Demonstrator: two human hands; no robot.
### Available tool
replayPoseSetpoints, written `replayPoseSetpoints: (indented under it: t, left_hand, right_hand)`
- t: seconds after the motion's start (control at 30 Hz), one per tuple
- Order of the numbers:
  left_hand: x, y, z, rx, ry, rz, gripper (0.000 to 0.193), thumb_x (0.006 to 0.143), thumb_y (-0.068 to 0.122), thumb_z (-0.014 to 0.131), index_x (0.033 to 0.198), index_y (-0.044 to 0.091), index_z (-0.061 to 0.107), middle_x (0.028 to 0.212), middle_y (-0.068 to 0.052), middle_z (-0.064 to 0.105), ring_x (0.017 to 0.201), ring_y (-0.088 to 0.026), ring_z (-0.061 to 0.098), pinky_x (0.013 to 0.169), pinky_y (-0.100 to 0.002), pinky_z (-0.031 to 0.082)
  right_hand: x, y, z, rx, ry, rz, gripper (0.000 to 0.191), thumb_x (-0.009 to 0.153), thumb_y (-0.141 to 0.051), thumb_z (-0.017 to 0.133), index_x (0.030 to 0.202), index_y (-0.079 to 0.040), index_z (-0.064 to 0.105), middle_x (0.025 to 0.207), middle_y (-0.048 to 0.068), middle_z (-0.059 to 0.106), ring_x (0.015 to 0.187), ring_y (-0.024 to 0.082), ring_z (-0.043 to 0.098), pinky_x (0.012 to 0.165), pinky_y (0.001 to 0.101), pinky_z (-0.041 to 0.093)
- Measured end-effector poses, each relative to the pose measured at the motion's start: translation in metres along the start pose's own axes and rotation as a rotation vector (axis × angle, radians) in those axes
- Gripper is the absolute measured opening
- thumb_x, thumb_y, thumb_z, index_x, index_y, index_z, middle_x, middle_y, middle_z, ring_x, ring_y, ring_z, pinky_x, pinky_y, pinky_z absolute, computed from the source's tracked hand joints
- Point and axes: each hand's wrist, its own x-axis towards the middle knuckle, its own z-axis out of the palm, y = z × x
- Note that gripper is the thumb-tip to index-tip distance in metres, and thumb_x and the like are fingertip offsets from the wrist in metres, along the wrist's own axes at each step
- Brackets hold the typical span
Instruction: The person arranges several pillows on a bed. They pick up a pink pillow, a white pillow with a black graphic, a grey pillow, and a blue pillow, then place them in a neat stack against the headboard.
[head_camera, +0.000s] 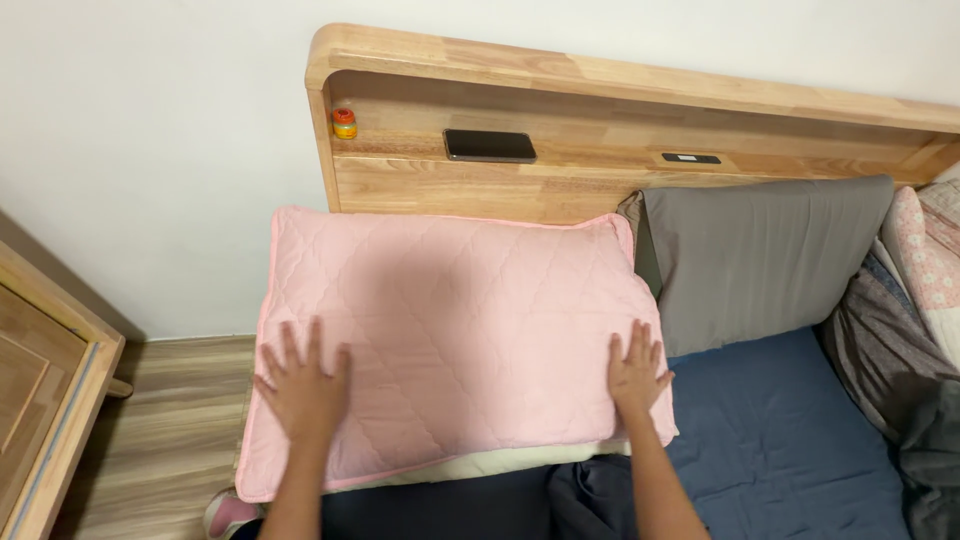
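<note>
A wooden headboard (600, 85) carries a dark phone (490, 146) and a small red and yellow jar (344, 123) on its shelf. A grey pillow (760, 255) leans beside a blue sheet (780, 430).
</note>
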Motion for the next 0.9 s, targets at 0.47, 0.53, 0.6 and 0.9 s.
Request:
replayPoseSetpoints:
  t: [0.47,0.53,0.6,0.9]
  left_hand:
    - [0.002,0.157,0.048,-0.094,0.016,0.641,0.055,0.099,0.041,0.049,0.15,0.024,0.049,0.163,-0.007,0.036,0.152,-0.035,0.025,0.122,-0.06,0.017]
    - [0.014,0.136,0.048,-0.163,0.004,0.583,0.055,0.096,0.043,0.05,0.148,0.026,0.051,0.164,-0.01,0.035,0.153,-0.035,0.022,0.123,-0.057,0.017]
    - [0.035,0.111,0.045,-0.06,0.045,0.474,0.054,0.097,0.045,0.047,0.149,0.03,0.049,0.165,-0.01,0.031,0.154,-0.038,0.019,0.122,-0.058,0.014]
    - [0.051,-0.061,0.006,-0.277,-0.332,-0.078,0.061,0.103,0.06,0.022,0.161,0.045,0.019,0.169,0.002,0.021,0.156,-0.035,0.019,0.128,-0.062,0.009]
  right_hand:
    - [-0.057,-0.188,0.034,-0.042,0.012,-0.764,0.06,0.107,-0.043,0.038,0.162,-0.021,0.035,0.17,0.0,0.031,0.157,0.029,0.024,0.123,0.0643,0.009]
    - [-0.04,-0.177,0.031,-0.125,-0.033,-0.645,0.068,0.101,-0.055,0.037,0.161,-0.024,0.03,0.169,-0.002,0.025,0.155,0.027,0.019,0.121,0.0618,0.005]
    - [-0.01,-0.156,0.027,-0.191,-0.048,-0.521,0.073,0.099,-0.063,0.034,0.161,-0.026,0.025,0.169,-0.004,0.019,0.156,0.026,0.014,0.121,0.0605,0.001]
    - [0.082,-0.009,0.011,0.069,-0.233,0.207,0.085,0.091,-0.076,0.031,0.164,-0.034,0.026,0.172,-0.005,0.026,0.158,0.026,0.024,0.121,0.0724,0.013]
